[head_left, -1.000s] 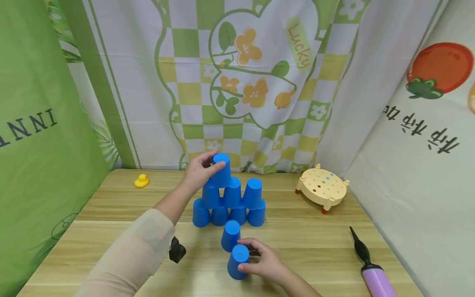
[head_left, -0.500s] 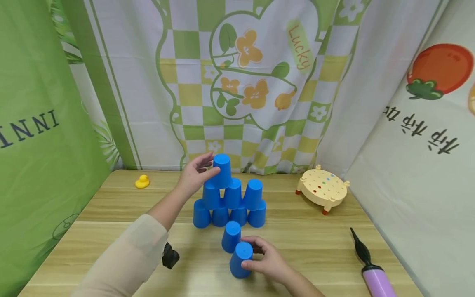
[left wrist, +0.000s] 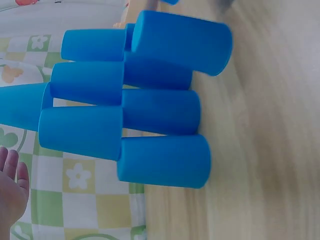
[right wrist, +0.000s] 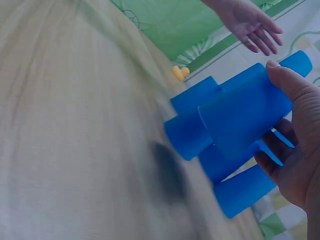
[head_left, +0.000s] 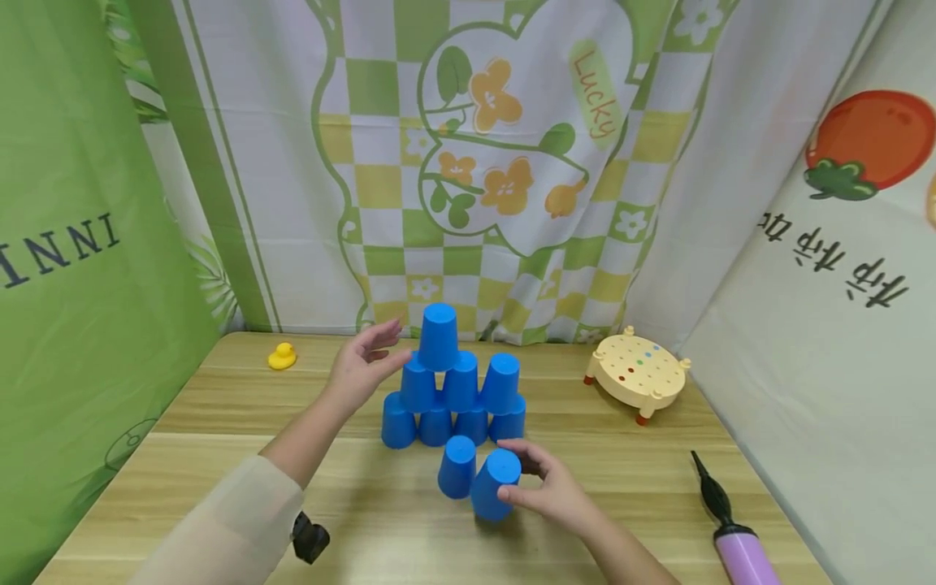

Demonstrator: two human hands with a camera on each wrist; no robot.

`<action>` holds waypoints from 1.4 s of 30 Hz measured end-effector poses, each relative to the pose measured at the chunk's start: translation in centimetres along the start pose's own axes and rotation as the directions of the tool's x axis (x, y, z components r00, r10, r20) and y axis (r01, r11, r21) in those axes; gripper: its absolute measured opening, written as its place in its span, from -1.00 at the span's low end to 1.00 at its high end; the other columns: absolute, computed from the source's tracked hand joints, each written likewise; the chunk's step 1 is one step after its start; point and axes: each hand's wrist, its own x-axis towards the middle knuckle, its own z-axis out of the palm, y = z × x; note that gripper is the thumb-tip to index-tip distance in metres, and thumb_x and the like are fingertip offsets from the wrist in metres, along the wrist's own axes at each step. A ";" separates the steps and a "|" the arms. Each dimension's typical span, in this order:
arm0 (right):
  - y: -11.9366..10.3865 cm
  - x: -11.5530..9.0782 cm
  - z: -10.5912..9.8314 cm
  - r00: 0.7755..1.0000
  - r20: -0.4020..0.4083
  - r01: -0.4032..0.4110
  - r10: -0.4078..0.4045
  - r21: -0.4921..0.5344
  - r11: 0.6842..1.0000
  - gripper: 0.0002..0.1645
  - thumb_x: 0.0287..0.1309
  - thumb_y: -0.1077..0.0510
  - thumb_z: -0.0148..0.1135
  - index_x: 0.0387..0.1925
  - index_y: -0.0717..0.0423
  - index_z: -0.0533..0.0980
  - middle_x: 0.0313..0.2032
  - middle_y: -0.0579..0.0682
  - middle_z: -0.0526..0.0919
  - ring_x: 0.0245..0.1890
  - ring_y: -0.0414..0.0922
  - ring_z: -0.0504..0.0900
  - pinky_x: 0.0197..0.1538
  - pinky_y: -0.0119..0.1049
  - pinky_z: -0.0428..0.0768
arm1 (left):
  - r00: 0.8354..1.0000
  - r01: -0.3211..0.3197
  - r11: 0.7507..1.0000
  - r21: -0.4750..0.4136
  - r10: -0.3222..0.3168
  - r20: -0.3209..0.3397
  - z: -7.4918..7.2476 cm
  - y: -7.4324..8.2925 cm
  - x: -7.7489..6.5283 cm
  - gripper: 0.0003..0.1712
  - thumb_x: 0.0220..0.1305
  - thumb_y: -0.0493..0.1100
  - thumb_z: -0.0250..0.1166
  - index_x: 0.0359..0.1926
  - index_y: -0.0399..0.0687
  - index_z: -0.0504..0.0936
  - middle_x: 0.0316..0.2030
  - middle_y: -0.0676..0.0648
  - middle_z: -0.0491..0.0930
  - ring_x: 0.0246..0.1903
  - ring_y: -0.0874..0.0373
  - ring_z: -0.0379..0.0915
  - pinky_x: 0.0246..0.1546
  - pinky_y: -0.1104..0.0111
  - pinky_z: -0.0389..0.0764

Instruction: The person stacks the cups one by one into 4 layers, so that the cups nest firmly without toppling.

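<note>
Blue cups stand upside down in a stacked pyramid: several in the bottom row [head_left: 398,422], three in the middle row [head_left: 461,382], and one top cup [head_left: 439,337]. My left hand [head_left: 358,370] is just left of the top cup, fingers extended, holding nothing; a gap shows between them in the left wrist view. My right hand [head_left: 552,487] grips another blue cup [right wrist: 245,110] between thumb and fingers, upside down and slightly tilted. Its shadow [right wrist: 167,172] falls on the table below it. Beside that one, a single blue cup [head_left: 457,469] stands in front of the pyramid.
A yellow rubber duck [head_left: 282,356] sits at the back left of the wooden table [head_left: 219,455]. At the back right is a cream pegboard stool [head_left: 639,372] with red feet. A purple hand pump [head_left: 742,544] lies front right. A patterned curtain [head_left: 497,162] hangs behind.
My left hand has let go of the top cup and drawn back left. My right hand has carried its cup up and to the right, beside the single front cup.
</note>
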 end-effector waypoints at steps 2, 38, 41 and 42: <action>-0.4 0.1 -0.5 1.000 -0.009 0.026 -0.026 -0.022 0.999 -0.29 0.11 0.07 0.43 0.25 0.20 0.41 0.13 0.24 0.56 0.11 0.10 0.54 0.16 0.02 0.53 | 1.000 0.012 1.000 -0.010 -0.012 -0.006 -0.1 -0.2 -0.7 -0.37 0.30 -0.12 0.32 0.35 -0.10 0.39 0.30 -0.15 0.45 0.28 -0.08 0.38 0.27 0.22 0.46; -9.1 5.3 -8.7 0.973 -0.169 0.130 -0.157 -0.158 0.979 -0.35 0.21 0.16 0.32 0.31 0.15 0.37 0.13 0.22 0.54 0.07 0.09 0.55 0.09 -0.14 0.55 | 0.993 0.099 0.990 -0.103 -0.092 0.073 4.9 -5.4 -8.2 -0.39 0.20 -0.23 0.40 0.25 -0.27 0.46 0.22 -0.27 0.52 0.23 -0.18 0.44 0.25 -0.05 0.44; -9.6 6.0 -8.8 0.974 -0.170 0.122 -0.151 -0.168 0.978 -0.33 0.21 0.12 0.33 0.32 0.13 0.36 0.16 0.21 0.52 0.11 0.12 0.54 0.13 -0.07 0.55 | 0.993 0.100 0.989 -0.108 -0.092 0.079 5.7 -6.1 -8.5 -0.40 0.19 -0.25 0.39 0.24 -0.31 0.47 0.21 -0.30 0.52 0.21 -0.23 0.44 0.23 -0.03 0.47; -9.8 6.3 -8.8 0.974 -0.170 0.118 -0.148 -0.172 0.978 -0.33 0.21 0.11 0.34 0.32 0.11 0.37 0.16 0.20 0.53 0.12 0.13 0.53 0.15 -0.04 0.55 | 0.992 0.102 0.989 -0.111 -0.093 0.084 6.0 -6.3 -8.6 -0.40 0.19 -0.25 0.40 0.24 -0.32 0.46 0.21 -0.31 0.52 0.21 -0.25 0.44 0.23 -0.04 0.47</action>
